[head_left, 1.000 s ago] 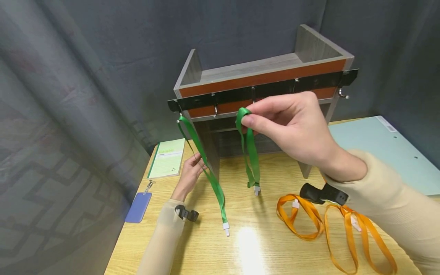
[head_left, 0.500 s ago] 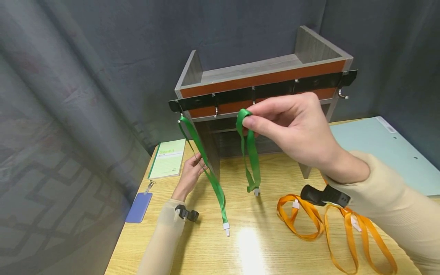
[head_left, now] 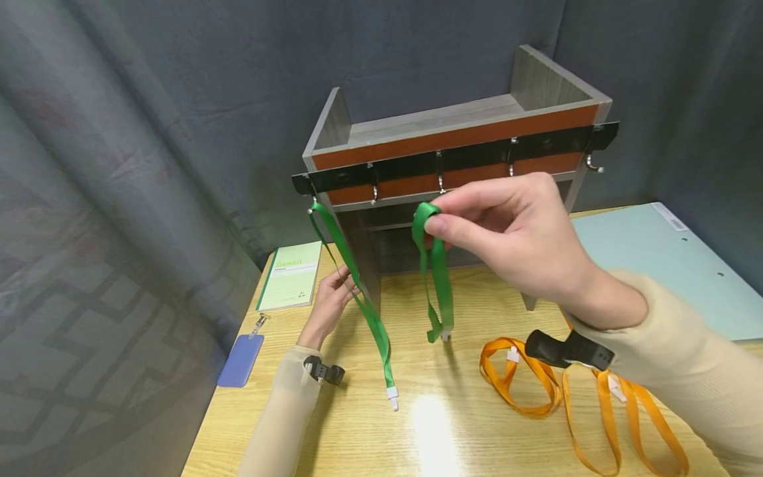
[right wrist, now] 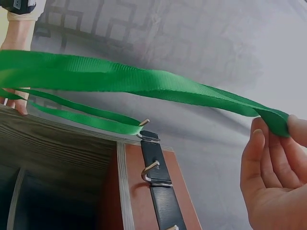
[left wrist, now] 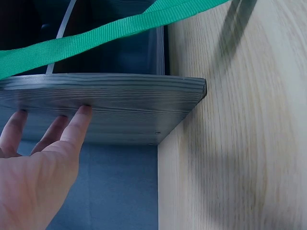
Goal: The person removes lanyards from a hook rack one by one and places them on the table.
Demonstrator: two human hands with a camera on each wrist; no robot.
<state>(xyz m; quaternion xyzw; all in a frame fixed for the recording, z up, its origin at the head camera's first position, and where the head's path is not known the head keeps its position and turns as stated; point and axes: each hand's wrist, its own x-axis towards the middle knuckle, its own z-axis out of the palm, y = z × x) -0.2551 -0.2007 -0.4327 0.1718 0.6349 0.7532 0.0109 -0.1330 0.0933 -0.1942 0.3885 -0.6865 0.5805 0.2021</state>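
My right hand (head_left: 507, 232) pinches the top loop of a green lanyard (head_left: 441, 278) between thumb and fingers, in front of the shelf's hook rail (head_left: 411, 161). The lanyard's white clip hangs low, over the table. A second green lanyard (head_left: 366, 311) hangs from the leftmost hook, its white clip at the bottom. Behind that strap, my left hand (head_left: 334, 298) rests straight fingertips on the side panel of the grey wooden shelf (left wrist: 120, 100). In the right wrist view the held strap (right wrist: 144, 81) stretches across, with the hooked lanyard (right wrist: 91, 119) beyond it.
Two orange lanyards (head_left: 542, 374) lie on the table (head_left: 477, 430) at the right, partly under my right forearm. A light blue board (head_left: 667, 258) is at the far right. On the left are a green notebook (head_left: 290, 275) and a blue badge holder (head_left: 241, 360). Curtains surround the table.
My right hand has dropped slightly with the green lanyard, uncovering more of the middle hooks. The left hand has stayed against the shelf.
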